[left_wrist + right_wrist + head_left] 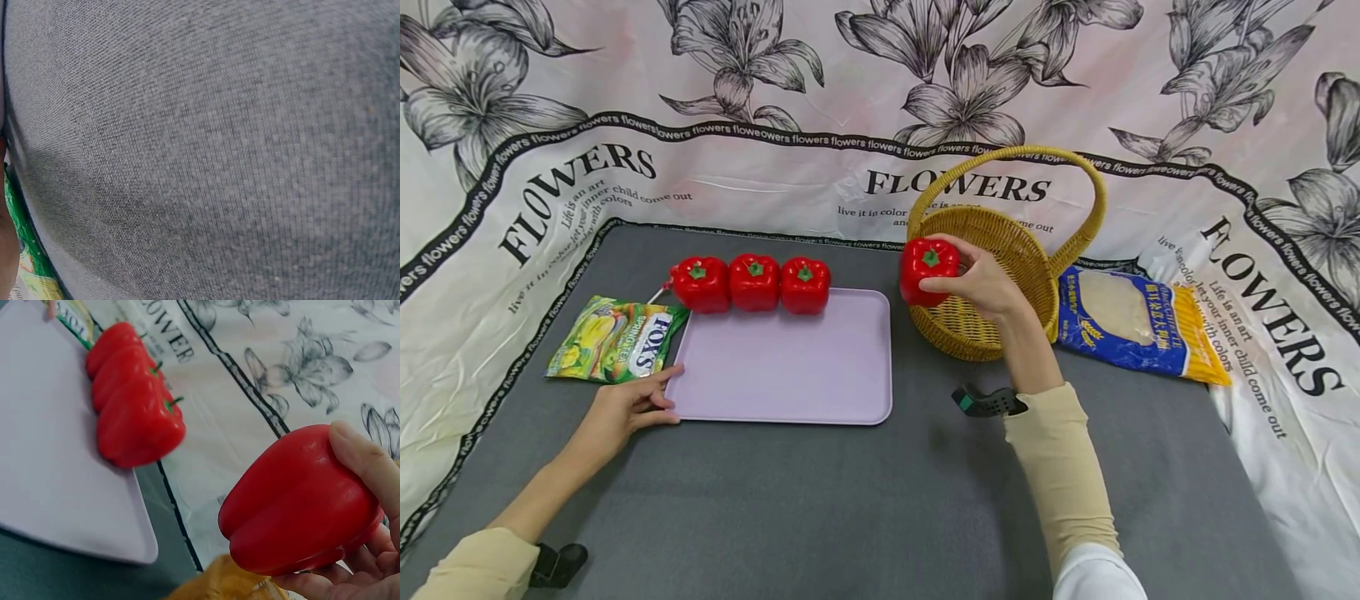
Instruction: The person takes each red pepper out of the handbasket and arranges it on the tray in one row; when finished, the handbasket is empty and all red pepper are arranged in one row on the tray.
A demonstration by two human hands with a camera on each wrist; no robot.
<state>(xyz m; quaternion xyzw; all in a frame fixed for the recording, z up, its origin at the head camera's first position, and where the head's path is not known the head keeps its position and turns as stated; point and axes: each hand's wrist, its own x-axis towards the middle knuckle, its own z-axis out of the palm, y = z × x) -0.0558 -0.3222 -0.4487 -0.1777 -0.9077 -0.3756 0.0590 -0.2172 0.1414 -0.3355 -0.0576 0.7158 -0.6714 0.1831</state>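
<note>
My right hand (981,279) grips a red bell pepper (929,268) by its sides, thumb and fingers spread around it. It holds the pepper over the left rim of a yellow wicker basket (1051,292). Three more red bell peppers stand in a row along the far edge of a pale purple tray (782,367): the left one (702,285), the middle one (755,282) and the right one (806,285). At the tray's near left corner, my left hand (628,404) touches the edge with extended fingers. The left wrist view shows mostly grey cloth (219,150).
Left of the tray lies a green Fox's candy bag (617,337), with a white stick (658,293) near the left pepper. A blue and yellow food packet (1138,325) lies right of the basket, whose tall handle (1097,196) arches up. Behind hangs a flower-printed cloth (760,179).
</note>
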